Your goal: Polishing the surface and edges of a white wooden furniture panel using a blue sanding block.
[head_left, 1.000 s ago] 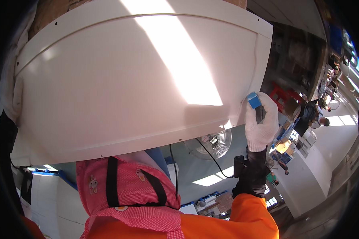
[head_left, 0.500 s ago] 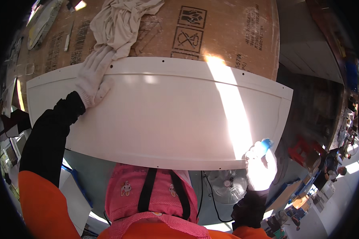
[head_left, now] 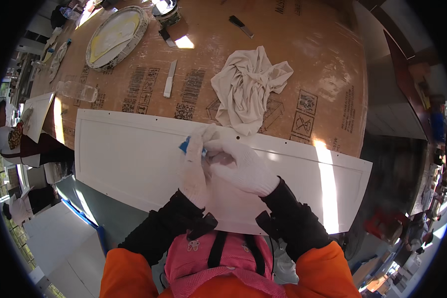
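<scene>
Both my hands wear white knit gloves and meet over the middle of a long white panel [head_left: 129,149] with a raised border and small holes along its edge. My left hand [head_left: 192,171] is closed, and a small crumpled blue piece [head_left: 185,145] shows at its fingers. Against it, my right hand [head_left: 248,171] curls with thumb and fingers bent inward; what lies between its fingertips is hard to make out. Just beyond the panel's far edge is a crumpled off-white cloth [head_left: 243,92].
The table under brown cardboard [head_left: 328,59] carries a putty knife [head_left: 170,79], a dark-handled tool [head_left: 241,26], an open tin [head_left: 166,14] and a round tray [head_left: 116,37] smeared with pale paste. At the left, another person's gloved hand [head_left: 26,115] touches a smaller white panel [head_left: 39,111].
My left hand has left the panel's far edge and my right hand its near right corner; they are now together at the middle. The blue piece, previously in the right hand, shows at the left.
</scene>
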Motion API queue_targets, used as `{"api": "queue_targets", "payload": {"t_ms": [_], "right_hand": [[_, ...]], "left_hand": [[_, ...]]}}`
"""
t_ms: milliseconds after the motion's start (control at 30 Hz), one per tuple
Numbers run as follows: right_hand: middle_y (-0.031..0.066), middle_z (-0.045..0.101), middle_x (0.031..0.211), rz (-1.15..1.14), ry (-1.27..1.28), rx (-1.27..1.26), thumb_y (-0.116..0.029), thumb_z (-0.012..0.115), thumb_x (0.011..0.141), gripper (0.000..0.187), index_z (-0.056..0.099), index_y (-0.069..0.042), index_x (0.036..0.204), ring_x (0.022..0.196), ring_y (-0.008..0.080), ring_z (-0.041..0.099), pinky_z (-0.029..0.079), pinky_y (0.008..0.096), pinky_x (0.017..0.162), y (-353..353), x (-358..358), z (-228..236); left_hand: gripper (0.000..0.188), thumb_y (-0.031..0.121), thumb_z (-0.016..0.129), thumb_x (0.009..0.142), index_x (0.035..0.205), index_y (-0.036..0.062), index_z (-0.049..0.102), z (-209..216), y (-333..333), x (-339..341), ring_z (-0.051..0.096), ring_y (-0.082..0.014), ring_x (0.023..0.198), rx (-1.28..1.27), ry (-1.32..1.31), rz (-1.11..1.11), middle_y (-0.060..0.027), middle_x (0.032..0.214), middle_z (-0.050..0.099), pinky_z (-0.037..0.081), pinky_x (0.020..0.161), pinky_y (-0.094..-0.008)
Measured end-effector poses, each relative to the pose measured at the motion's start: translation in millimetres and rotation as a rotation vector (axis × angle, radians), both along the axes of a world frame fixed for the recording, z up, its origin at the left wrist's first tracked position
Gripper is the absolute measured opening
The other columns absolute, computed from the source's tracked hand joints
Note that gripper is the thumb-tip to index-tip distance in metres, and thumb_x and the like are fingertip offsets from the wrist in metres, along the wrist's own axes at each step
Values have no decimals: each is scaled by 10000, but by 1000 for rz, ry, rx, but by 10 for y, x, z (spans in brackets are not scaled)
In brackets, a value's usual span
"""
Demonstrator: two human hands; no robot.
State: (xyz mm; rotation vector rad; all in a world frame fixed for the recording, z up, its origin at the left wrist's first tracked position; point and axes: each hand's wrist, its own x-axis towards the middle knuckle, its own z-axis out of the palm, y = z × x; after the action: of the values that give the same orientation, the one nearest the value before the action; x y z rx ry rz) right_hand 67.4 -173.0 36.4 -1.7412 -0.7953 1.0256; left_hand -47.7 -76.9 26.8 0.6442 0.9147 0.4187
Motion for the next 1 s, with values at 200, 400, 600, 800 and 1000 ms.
{"api": "queue_targets", "payload": {"t_ms": [200,400,600,800,1000], "right_hand": [[197,426,1504,-170,-1129,-266,-547,736,785,732,571,-208,1413,1424,482,308,150,666,1186,671,1047,-727],[117,649,1075,-399,-785,-4,-206,754,821,243,693,-180,1054,935,309,653,551,411,790,11,1004,-409],[137,580,1229,-1051,-847,-504,-185,642,953,276,692,-63,1197,984,300,693,558,423,881,-2886,1854,276],[75,579,1312,-528,-1559,-986,-359,539,973,439,537,-142,1355,1170,317,545,461,471,959,-3580,1898,-711],[110,606,1142,-510,-1190,-1026,-278,494,996,398,536,-47,1317,1081,321,520,370,453,932,-3351,1801,-559]], "left_hand": [[414,378,485,1083,1279,25,575,-365,588,319,662,-242,1138,507,143,-48,-156,1202,701,483,1034,-369],[303,352,604,1004,979,51,622,-737,479,464,598,-136,809,861,24,-571,-30,872,632,481,763,-301],[247,310,727,852,853,79,639,-780,208,768,604,-223,651,1383,163,-676,-66,723,604,487,630,-329],[221,302,690,873,887,89,632,-803,130,827,582,-194,665,1450,111,-656,-52,744,588,476,640,-309],[185,278,659,878,893,98,618,-867,211,751,579,-198,668,1543,169,-637,-52,746,583,477,647,-311]]}}
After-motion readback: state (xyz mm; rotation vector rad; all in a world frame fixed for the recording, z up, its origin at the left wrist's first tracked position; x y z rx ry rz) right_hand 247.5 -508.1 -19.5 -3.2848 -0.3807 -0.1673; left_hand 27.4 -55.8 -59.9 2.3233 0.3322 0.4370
